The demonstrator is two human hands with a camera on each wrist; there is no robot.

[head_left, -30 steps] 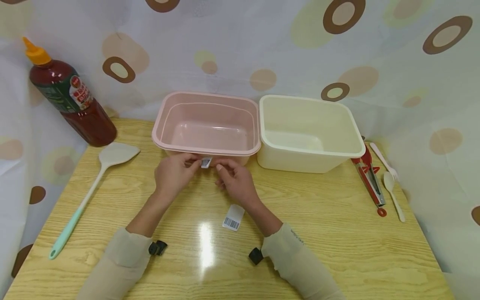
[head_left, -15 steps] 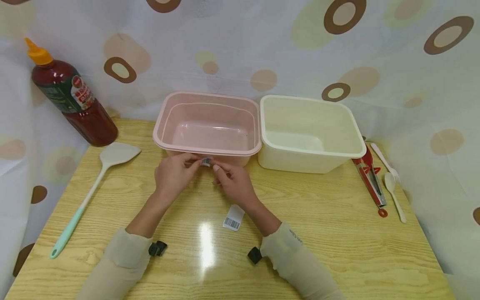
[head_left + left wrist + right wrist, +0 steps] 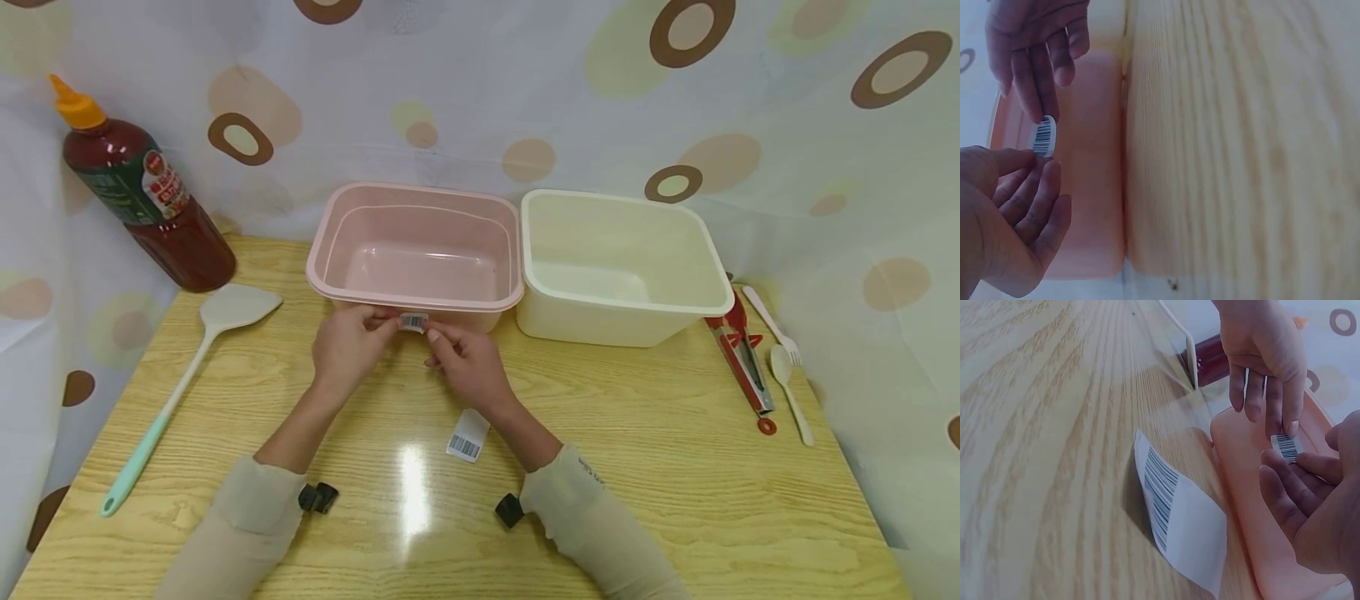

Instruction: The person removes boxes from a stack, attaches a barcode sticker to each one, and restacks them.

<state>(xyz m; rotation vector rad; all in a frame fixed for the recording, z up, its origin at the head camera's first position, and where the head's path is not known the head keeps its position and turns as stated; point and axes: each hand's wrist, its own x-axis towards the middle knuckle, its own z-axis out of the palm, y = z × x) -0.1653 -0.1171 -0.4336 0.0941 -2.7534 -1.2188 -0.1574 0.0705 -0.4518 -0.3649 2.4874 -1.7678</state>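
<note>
In front of the pink bin [image 3: 412, 297], a small white barcode label [image 3: 414, 322] is stretched between two hands. My left hand [image 3: 347, 346] pinches its left end between thumb and fingers; my right hand [image 3: 472, 367] pinches the right end. The left wrist view shows the label [image 3: 1043, 137] slightly curved, with black bars facing out, close over the bin's pink wall [image 3: 1094, 206]. A larger white barcode slip [image 3: 468, 435] lies on the table below the right hand, and its edges lift and curl in the right wrist view.
A cream bin [image 3: 592, 321] stands right beside the pink one. Left are a red sauce bottle [image 3: 168, 212] and a spatula [image 3: 180, 387]. Right are red-handled tongs [image 3: 742, 367], a fork [image 3: 772, 327] and a spoon [image 3: 787, 392]. A patterned curtain [image 3: 480, 100] rises behind the table.
My right hand has moved slightly left to the label's free end and taken hold of it. The label, earlier tilted in the left hand, now lies level between both hands.
</note>
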